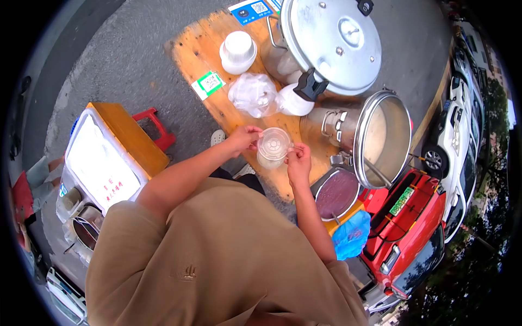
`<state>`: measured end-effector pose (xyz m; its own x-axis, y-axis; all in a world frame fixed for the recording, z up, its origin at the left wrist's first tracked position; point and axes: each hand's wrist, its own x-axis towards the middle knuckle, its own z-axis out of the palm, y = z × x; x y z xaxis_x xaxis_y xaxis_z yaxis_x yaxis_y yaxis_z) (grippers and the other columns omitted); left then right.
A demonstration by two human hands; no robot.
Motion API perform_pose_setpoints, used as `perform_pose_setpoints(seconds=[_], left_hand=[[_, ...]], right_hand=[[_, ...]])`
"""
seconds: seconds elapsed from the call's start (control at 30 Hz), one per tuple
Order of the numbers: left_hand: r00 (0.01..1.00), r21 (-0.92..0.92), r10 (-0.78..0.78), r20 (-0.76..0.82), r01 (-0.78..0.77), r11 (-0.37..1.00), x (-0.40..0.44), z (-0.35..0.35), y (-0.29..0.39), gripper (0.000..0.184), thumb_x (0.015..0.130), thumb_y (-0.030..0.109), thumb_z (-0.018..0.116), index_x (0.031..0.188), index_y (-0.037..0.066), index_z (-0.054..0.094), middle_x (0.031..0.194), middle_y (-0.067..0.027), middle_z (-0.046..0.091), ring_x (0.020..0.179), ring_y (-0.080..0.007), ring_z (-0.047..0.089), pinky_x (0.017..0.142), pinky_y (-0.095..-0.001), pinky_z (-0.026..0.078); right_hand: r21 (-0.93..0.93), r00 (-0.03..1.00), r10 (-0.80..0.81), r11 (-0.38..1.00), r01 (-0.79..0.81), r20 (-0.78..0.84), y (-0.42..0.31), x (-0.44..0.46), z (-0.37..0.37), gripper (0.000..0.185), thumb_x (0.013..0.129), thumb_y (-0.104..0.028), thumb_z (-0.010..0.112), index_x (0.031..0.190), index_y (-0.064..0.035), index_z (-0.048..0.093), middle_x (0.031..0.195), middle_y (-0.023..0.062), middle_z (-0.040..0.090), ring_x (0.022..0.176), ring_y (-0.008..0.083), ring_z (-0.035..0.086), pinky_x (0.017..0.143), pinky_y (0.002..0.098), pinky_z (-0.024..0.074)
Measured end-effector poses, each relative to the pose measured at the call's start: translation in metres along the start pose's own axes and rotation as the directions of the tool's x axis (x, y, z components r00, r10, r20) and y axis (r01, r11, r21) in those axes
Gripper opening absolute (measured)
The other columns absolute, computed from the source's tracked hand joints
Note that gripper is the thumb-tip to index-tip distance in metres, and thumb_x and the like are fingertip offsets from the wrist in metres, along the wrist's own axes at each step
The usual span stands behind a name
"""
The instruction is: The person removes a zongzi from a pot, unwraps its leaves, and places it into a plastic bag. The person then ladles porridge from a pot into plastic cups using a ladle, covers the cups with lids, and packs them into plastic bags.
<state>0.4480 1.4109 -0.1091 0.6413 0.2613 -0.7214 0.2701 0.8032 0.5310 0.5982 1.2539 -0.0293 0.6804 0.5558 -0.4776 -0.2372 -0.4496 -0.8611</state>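
A round clear plastic lid (274,143) lies over a clear plastic cup (270,162) near the front edge of the wooden table. My left hand (246,139) pinches the lid's rim from the left. On the right side, the fingers of my right hand (298,162) are closed at the rim too. Whether the lid is pressed fully onto the cup I cannot tell. Beyond my hands lie a clear plastic bag (252,95) with pale contents and a white stack of bowls or lids (294,101). Another white ribbed stack (238,51) stands farther back.
A big lidded metal pot (326,38) stands at the table's (198,46) far end. Right of my hands, an open pot (380,138) holds pale liquid and a long handle. Nearby are a pot of dark reddish contents (337,194), a blue bag (351,234) and a red vehicle (405,228).
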Motion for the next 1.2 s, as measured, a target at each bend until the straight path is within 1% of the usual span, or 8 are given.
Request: perform_pose_setpoints(seconds=[0.07, 0.27, 0.37, 0.7, 0.87, 0.97, 1.03, 1.2], left_hand=[[0.999, 0.074, -0.024, -0.04, 0.027, 0.997, -0.005, -0.007, -0.014, 0.02, 0.097, 0.021, 0.069, 0.113, 0.011, 0.066, 0.094, 0.001, 0.068, 0.08, -0.01, 0.063, 0.071, -0.0267, 0.052], [0.995, 0.155, 0.018, -0.101, -0.002, 0.988, 0.003, -0.004, -0.048, 0.013, 0.095, 0.016, 0.069, 0.106, 0.009, 0.067, 0.087, 0.001, 0.067, 0.074, -0.0082, 0.061, 0.063, -0.0245, 0.05], [0.995, 0.139, 0.021, -0.1, -0.007, 0.99, 0.004, 0.001, -0.051, 0.012, 0.095, 0.017, 0.069, 0.104, 0.009, 0.067, 0.086, 0.0014, 0.065, 0.072, -0.0081, 0.059, 0.062, -0.0245, 0.049], [0.991, 0.269, 0.094, -0.096, -0.065, 0.961, 0.0, 0.017, -0.054, 0.016, 0.098, 0.023, 0.066, 0.102, 0.008, 0.066, 0.083, -0.0007, 0.065, 0.07, -0.0094, 0.059, 0.06, -0.0261, 0.049], [0.994, 0.359, 0.041, -0.105, -0.001, 0.933, -0.002, 0.018, -0.062, 0.033, 0.104, 0.036, 0.054, 0.104, 0.006, 0.064, 0.081, -0.0044, 0.066, 0.067, -0.0126, 0.062, 0.059, -0.0274, 0.05], [0.992, 0.355, -0.069, -0.107, 0.102, 0.929, -0.011, 0.022, -0.062, 0.044, 0.106, 0.045, 0.045, 0.107, 0.005, 0.063, 0.082, -0.0061, 0.067, 0.065, -0.0148, 0.064, 0.058, -0.0281, 0.051], [0.989, 0.329, -0.096, -0.115, 0.129, 0.935, -0.013, 0.024, -0.067, 0.05, 0.107, 0.05, 0.041, 0.11, 0.004, 0.062, 0.083, -0.0069, 0.068, 0.065, -0.0161, 0.065, 0.058, -0.0288, 0.052], [0.977, 0.151, -0.071, -0.199, 0.102, 0.983, -0.024, 0.04, -0.082, 0.049, 0.107, 0.051, 0.042, 0.114, 0.006, 0.061, 0.09, -0.0064, 0.068, 0.073, -0.0158, 0.068, 0.062, -0.0301, 0.054]], right_hand=[[-0.121, 0.998, 0.055, 0.991, -0.051, 0.028, 0.029, 0.001, -0.007, 0.023, 0.099, -0.009, 0.06, 0.122, -0.0066, 0.06, 0.093, 0.0017, 0.062, 0.078, 0.0087, 0.059, 0.069, 0.0253, 0.0517], [-0.644, 0.955, -0.289, 0.72, 0.26, 0.063, 0.069, -0.003, -0.012, 0.033, 0.096, -0.007, 0.059, 0.128, -0.0093, 0.065, 0.102, 0.0127, 0.068, 0.087, 0.0242, 0.067, 0.079, 0.0378, 0.0539], [-0.652, 0.933, -0.354, 0.692, 0.309, 0.065, 0.052, -0.009, -0.008, 0.034, 0.093, -0.005, 0.056, 0.125, -0.0093, 0.067, 0.105, 0.0236, 0.064, 0.098, 0.0417, 0.064, 0.088, 0.0466, 0.051], [-0.737, 0.944, -0.323, 0.623, 0.262, 0.063, 0.064, 0.002, -0.018, 0.035, 0.093, -0.005, 0.057, 0.125, -0.0106, 0.067, 0.106, 0.0234, 0.063, 0.101, 0.0417, 0.063, 0.09, 0.0484, 0.05], [-0.73, 0.921, -0.383, 0.61, 0.308, 0.069, 0.079, 0.007, -0.016, 0.031, 0.094, -0.006, 0.057, 0.124, -0.0081, 0.065, 0.107, 0.0222, 0.065, 0.095, 0.0384, 0.066, 0.086, 0.0467, 0.0519], [-0.501, 0.981, -0.191, 0.852, 0.152, -0.028, 0.117, 0.021, -0.022, 0.025, 0.098, -0.009, 0.057, 0.122, -0.0062, 0.06, 0.102, 0.017, 0.068, 0.083, 0.0305, 0.069, 0.075, 0.0427, 0.0557], [-0.302, 0.995, 0.061, 0.95, -0.081, -0.077, 0.124, 0.022, -0.022, 0.022, 0.103, -0.018, 0.053, 0.121, -0.0065, 0.057, 0.098, 0.0127, 0.068, 0.077, 0.024, 0.068, 0.067, 0.037, 0.0551], [-0.049, 0.881, 0.455, 0.89, -0.453, 0.128, 0.104, 0.011, -0.024, 0.033, 0.109, -0.037, 0.04, 0.119, -0.0086, 0.054, 0.093, 0.0064, 0.067, 0.075, 0.0166, 0.066, 0.058, 0.0277, 0.0507]])
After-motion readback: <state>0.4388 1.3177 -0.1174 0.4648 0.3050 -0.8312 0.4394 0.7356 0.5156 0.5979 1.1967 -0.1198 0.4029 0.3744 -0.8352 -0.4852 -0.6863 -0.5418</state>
